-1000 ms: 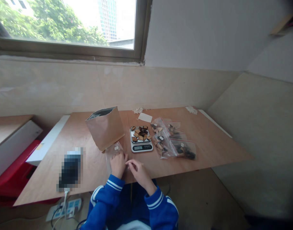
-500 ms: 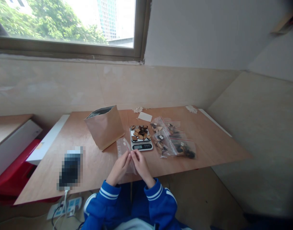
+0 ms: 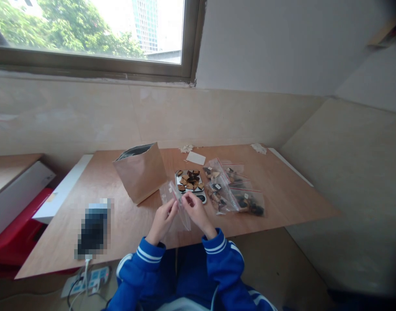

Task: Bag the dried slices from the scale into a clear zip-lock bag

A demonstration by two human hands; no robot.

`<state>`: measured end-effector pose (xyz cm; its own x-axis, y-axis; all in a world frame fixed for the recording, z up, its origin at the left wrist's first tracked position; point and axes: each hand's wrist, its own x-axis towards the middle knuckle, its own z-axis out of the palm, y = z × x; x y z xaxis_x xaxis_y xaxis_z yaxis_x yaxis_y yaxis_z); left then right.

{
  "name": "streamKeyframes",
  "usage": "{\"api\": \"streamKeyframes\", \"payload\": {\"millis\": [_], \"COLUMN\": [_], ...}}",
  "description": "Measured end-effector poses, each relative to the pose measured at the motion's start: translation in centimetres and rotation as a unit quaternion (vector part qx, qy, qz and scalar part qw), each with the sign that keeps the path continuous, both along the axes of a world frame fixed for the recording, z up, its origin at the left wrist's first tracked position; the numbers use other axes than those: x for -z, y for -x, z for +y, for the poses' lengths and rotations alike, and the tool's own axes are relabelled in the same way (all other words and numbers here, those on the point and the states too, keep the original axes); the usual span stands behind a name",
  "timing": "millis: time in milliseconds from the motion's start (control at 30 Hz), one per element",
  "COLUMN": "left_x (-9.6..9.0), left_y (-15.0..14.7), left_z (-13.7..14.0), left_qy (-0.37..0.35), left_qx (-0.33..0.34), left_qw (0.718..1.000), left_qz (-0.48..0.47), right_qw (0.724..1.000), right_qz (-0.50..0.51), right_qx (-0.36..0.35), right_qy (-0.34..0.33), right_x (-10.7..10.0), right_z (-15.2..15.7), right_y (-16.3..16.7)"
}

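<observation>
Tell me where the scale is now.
In the head view, the scale sits near centre, right of the brown paper bag and left of the filled plastic bags, partly behind the right hand.

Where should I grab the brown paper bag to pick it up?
Probably pinch the brown paper bag by its left edge near the top, coming from the left. It stands with its open mouth up, and the clear zip bag crowds its lower right corner, so the left looks easier.
</observation>
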<state>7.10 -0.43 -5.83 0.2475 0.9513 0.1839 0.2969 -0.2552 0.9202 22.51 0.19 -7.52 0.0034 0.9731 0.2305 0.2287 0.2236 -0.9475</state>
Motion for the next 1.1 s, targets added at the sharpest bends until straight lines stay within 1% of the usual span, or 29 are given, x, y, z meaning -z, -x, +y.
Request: {"api": "streamKeyframes", "payload": {"millis": [100, 133, 167, 233, 267, 333, 367, 433, 533, 600, 700, 900, 1100], "left_x": [-0.6, -0.9, -1.1, -1.6, -1.7, -1.9, -1.9, -1.8, -1.6, -1.4, -1.2, -0.8, 0.0], "left_y": [0.1, 0.3, 0.4, 0.6, 0.7, 0.9, 0.9, 1.0, 1.3, 1.4, 1.4, 0.8, 0.7], "left_z": [0.7, 1.1, 1.5, 2.3, 2.6, 3.1, 3.2, 3.3, 3.3, 3.2, 3.1, 3.0, 2.9], "left_qy": [-0.020, -0.019, -0.012, 0.010, 0.020, 0.027, 0.026, 0.026, 0.026, 0.024, 0.024, 0.030, 0.041], "left_qx": [-0.131, -0.157, -0.166, -0.154, -0.149, -0.155, -0.166, -0.181, -0.184, -0.189, -0.184, -0.166, -0.143], "left_qw": [0.990, 0.985, 0.983, 0.986, 0.987, 0.987, 0.985, 0.983, 0.982, 0.982, 0.982, 0.985, 0.989], "left_qz": [-0.056, -0.069, -0.073, -0.061, -0.054, -0.041, -0.037, -0.025, -0.010, -0.013, -0.022, -0.022, -0.021], "right_qw": [0.992, 0.991, 0.991, 0.990, 0.985, 0.966, 0.955, 0.943, 0.941, 0.942, 0.945, 0.952, 0.949], "right_qz": [-0.020, -0.027, -0.041, -0.092, -0.126, -0.192, -0.217, -0.252, -0.279, -0.281, -0.263, -0.202, -0.195], "right_qx": [0.120, 0.133, 0.126, 0.100, 0.105, 0.152, 0.180, 0.199, 0.177, 0.169, 0.177, 0.209, 0.220], "right_qy": [-0.013, -0.014, -0.017, -0.039, -0.058, -0.089, -0.094, -0.087, -0.074, -0.073, -0.079, -0.101, -0.117], "right_x": [0.6, 0.8, 1.1, 1.8, 2.2, 3.4, 4.2, 5.8, 8.0, 8.9, 9.2, 8.7, 8.0], "right_z": [1.8, 2.5, 3.1, 4.4, 5.0, 6.1, 6.6, 7.6, 8.5, 8.8, 8.9, 8.5, 8.2], "right_y": [-1.9, -2.7, -3.4, -4.7, -5.2, -5.9, -6.0, -6.1, -5.9, -5.8, -5.9, -6.5, -6.7]}}
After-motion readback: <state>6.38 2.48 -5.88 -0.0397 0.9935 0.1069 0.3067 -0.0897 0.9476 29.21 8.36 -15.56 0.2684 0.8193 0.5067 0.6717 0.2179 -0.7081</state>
